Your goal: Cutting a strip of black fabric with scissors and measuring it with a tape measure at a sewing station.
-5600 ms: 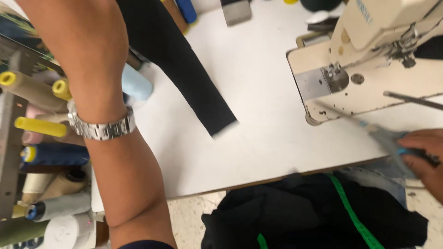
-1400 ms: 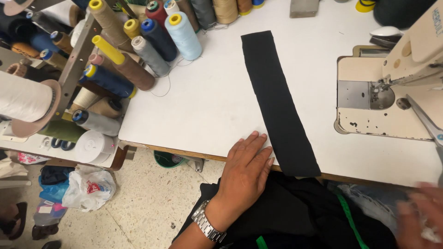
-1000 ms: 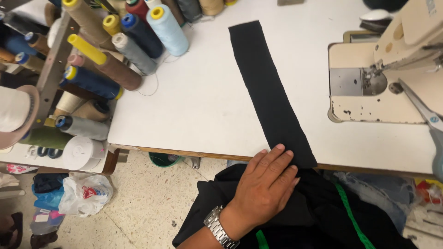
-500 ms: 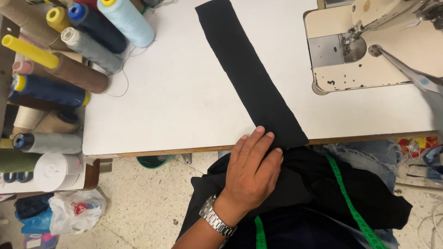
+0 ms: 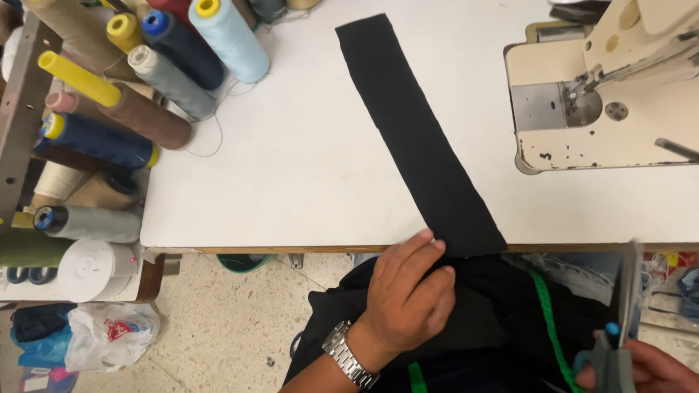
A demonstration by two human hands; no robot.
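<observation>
Black fabric strip (image 5: 419, 138) | under left hand (image 5: 408, 298) fingertips, grip released | right hand (image 5: 648, 367) grasping scissors (image 5: 619, 342)

Long black fabric strip (image 5: 419, 138), flat, diagonal on table, near end w/ black garment (image 5: 480, 327) on lap.

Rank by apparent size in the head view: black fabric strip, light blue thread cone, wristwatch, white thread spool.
1. black fabric strip
2. light blue thread cone
3. white thread spool
4. wristwatch

The cone and spool look close; differing nearness to the camera makes their order unsure.
</observation>
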